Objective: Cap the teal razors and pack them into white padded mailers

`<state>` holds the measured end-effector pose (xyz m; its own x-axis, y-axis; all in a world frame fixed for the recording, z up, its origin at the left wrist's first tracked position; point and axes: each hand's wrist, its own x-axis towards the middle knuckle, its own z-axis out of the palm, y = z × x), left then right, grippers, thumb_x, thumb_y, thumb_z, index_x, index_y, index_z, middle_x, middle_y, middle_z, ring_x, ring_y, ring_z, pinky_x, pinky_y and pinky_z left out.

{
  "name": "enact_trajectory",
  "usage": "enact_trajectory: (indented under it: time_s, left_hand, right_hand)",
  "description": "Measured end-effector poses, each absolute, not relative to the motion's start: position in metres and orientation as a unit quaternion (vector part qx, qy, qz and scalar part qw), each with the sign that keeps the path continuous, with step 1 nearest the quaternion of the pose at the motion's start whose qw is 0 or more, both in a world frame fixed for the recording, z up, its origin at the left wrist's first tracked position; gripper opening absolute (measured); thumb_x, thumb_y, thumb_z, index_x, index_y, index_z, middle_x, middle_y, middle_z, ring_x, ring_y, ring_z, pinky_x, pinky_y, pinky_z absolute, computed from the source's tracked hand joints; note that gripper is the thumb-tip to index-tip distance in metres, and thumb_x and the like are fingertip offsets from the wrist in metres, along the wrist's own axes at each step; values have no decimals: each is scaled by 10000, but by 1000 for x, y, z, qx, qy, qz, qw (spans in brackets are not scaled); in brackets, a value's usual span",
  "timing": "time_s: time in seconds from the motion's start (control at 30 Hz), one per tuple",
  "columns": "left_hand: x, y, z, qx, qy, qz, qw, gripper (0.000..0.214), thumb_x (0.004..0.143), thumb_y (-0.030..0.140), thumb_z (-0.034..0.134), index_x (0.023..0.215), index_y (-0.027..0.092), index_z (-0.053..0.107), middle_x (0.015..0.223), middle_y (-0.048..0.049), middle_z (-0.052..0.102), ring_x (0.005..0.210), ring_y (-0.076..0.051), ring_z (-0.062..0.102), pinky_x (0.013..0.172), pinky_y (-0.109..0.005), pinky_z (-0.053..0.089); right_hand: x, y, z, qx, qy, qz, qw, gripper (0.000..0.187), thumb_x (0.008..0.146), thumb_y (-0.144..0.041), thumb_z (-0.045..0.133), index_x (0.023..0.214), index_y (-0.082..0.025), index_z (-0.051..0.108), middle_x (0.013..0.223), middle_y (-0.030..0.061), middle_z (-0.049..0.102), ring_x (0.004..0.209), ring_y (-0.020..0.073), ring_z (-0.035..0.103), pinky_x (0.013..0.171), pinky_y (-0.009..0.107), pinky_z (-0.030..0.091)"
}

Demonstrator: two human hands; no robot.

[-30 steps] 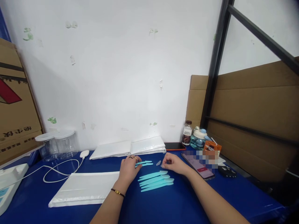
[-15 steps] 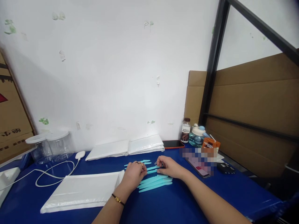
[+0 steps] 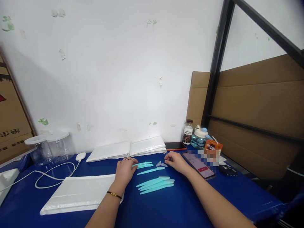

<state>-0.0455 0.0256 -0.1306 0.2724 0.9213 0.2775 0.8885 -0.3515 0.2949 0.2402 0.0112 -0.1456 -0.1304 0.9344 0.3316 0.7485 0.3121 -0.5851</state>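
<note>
Several turquoise eyebrow razors lie on the blue table in groups. At the back group of eyebrow razors [image 3: 145,165], my left hand [image 3: 125,171] has thumb and fingers closed round the handle ends. A single eyebrow razor [image 3: 151,170] lies just in front of that group. Nearer to me is a fanned pile of eyebrow razors [image 3: 156,184], with pale covers on some heads. Small translucent blade caps [image 3: 161,164] rest right beside the curled fingertips of my right hand [image 3: 175,161]. Whether those fingers pinch anything is hidden.
A white padded mailer [image 3: 78,193] lies at left, and more mailers [image 3: 125,149] line the wall. At right are a phone [image 3: 201,166], a dark phone [image 3: 175,146], a bottle [image 3: 187,133], a drink carton [image 3: 213,147] and a black metal frame [image 3: 213,69]. Plastic jars [image 3: 59,147] stand at back left.
My left hand has moved left and back from the single razor to the back group. My right hand has shifted slightly right and back, uncovering the translucent caps.
</note>
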Motion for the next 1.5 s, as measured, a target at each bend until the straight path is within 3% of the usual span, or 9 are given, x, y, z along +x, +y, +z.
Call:
enact_trajectory:
  time_s: [0.07, 0.23, 0.4, 0.7, 0.87, 1.13, 1.33, 1.5]
  left_hand:
    - [-43, 24, -132, 801, 558, 214, 38, 221, 778, 268, 541, 984, 270, 620, 974, -12, 637, 982, -194, 529, 812, -320, 314]
    - [-26, 13, -133, 845, 494, 195, 61, 200, 787, 359, 548, 950, 280, 632, 989, 0, 627, 991, -192, 515, 830, -322, 307]
    - [-16, 8, -133, 867, 473, 145, 52, 128, 796, 317, 542, 795, 258, 655, 869, 7, 644, 919, -185, 517, 784, -320, 298]
    - [-47, 17, -116, 826, 539, 164, -6, 161, 796, 285, 519, 749, 255, 671, 815, -7, 668, 924, -206, 523, 792, -346, 282]
    - [-62, 25, -116, 800, 578, 161, 23, 132, 749, 314, 573, 831, 283, 672, 885, 9, 670, 964, -204, 533, 786, -322, 302]
    - [-30, -2, -115, 864, 452, 167, 145, 215, 767, 440, 545, 807, 262, 658, 819, 26, 654, 787, -148, 570, 711, -253, 338]
    - [-19, -9, -118, 876, 438, 143, 139, 167, 798, 304, 507, 754, 241, 655, 798, 21, 674, 791, -151, 575, 761, -275, 319]
    - [-22, -3, -118, 877, 437, 161, 117, 188, 817, 374, 500, 816, 268, 656, 857, 19, 677, 853, -164, 560, 747, -277, 318]
  right_hand:
    - [233, 9, -145, -547, -759, 130, 330, 62, 734, -210, 614, 761, -184, 664, 817, 28, 574, 718, 145, 539, 659, 246, 402]
    - [216, 4, -149, -515, -799, 159, 269, 69, 712, -226, 661, 768, -187, 647, 871, 24, 546, 756, 145, 546, 686, 247, 417]
    - [212, 1, -149, -503, -808, 168, 258, 70, 722, -213, 660, 773, -186, 620, 880, 21, 542, 780, 150, 542, 700, 248, 419]
    - [227, 3, -138, -532, -779, 154, 295, 34, 741, -170, 625, 714, -170, 604, 848, 20, 544, 746, 140, 538, 676, 243, 408]
    - [237, -3, -133, -538, -760, 180, 316, 114, 751, -280, 637, 767, -168, 626, 828, 22, 550, 724, 139, 519, 656, 244, 404]
    - [222, -21, -124, -460, -825, 270, 187, 191, 681, -335, 708, 715, -164, 631, 769, -5, 501, 667, 110, 475, 604, 220, 372]
    - [214, -21, -123, -454, -823, 253, 229, 168, 768, -324, 632, 726, -168, 590, 775, -4, 509, 705, 117, 485, 671, 235, 389]
    - [210, -22, -121, -440, -817, 241, 285, 159, 793, -323, 604, 741, -173, 585, 828, 15, 528, 715, 124, 500, 637, 225, 400]
